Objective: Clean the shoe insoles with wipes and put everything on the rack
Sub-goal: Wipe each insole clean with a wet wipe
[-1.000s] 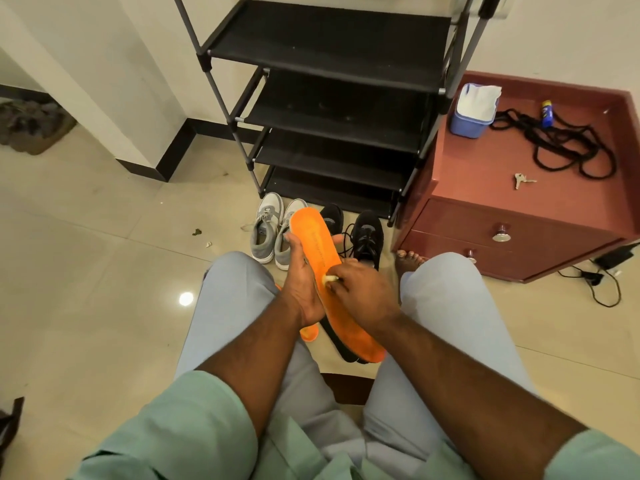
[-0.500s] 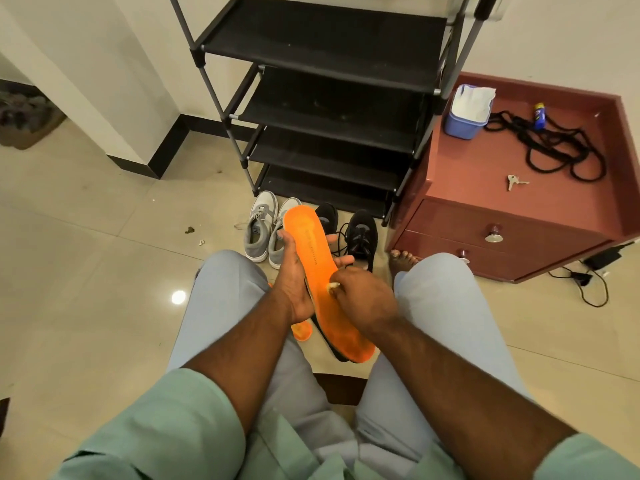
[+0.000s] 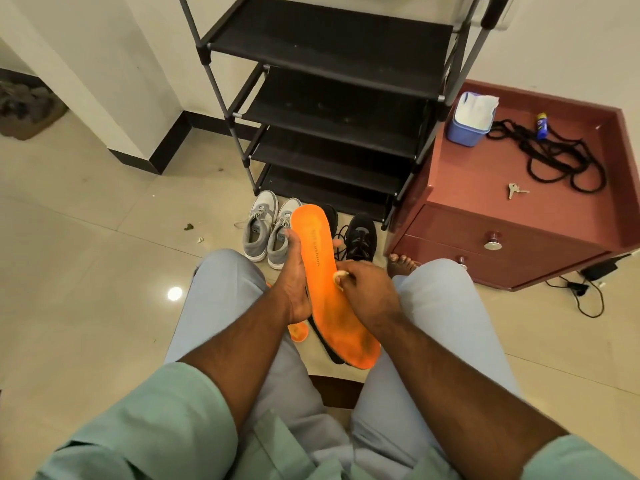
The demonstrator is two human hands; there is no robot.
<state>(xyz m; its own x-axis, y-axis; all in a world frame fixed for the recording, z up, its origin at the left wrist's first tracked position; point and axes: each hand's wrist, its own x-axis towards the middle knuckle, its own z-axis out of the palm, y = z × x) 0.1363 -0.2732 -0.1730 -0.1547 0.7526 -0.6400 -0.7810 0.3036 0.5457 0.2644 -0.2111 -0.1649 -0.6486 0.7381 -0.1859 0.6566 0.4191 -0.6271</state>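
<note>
Grey sneakers (image 3: 266, 227) and black shoes (image 3: 361, 235) (both pairs) sit on the tiled floor (image 3: 86, 271).

The floor (image 3: 86, 271) is made of big shiny cream tiles, and a small round spot of light (image 3: 175, 293) shines on it. The walls (image 3: 138, 46) are white with a dark strip (image 3: 166, 147) along the bottom. A low red-brown cabinet (image 3: 502, 230) with two drawers stands on the right, with keys (image 3: 516, 191) and a black cord (image 3: 554, 157) on top.
</note>
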